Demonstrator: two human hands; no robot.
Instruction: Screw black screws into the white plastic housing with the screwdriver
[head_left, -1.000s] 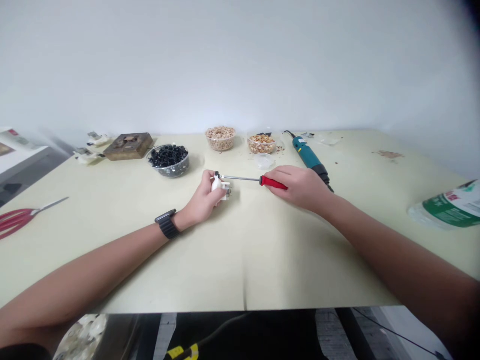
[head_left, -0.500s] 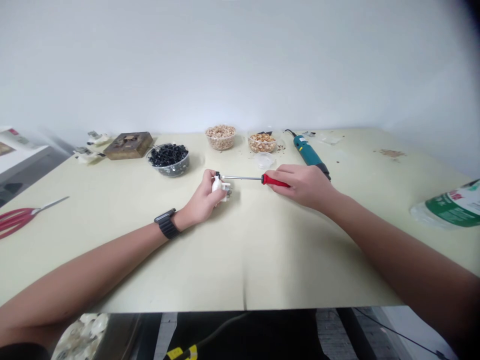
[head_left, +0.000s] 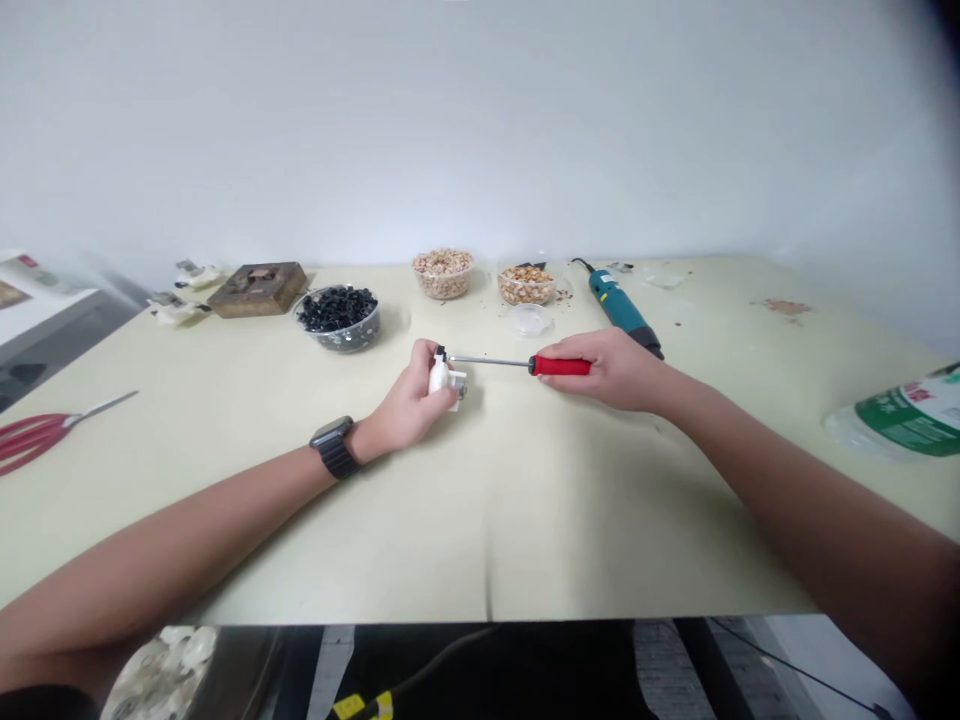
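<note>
My left hand is closed around a small white plastic part, which has a black piece at its top and a greyish bit on its right side. In my right hand is a screwdriver with a red handle, gripped by the fingers. Its metal shaft points left, nearly level, and the tip lies close beside the black piece; whether it touches cannot be made out. Both hands are over the middle of the pale table.
Behind the hands stand a bowl of black pieces, a tub of beige pieces, a tub of orange-brown pieces and a green power tool. Red-handled scissors lie left, a brown block back left, a bottle right.
My right hand and the screwdriver have shifted slightly right, and the red handle shows more between the fingers. The tip has drawn a little away from the black piece.
</note>
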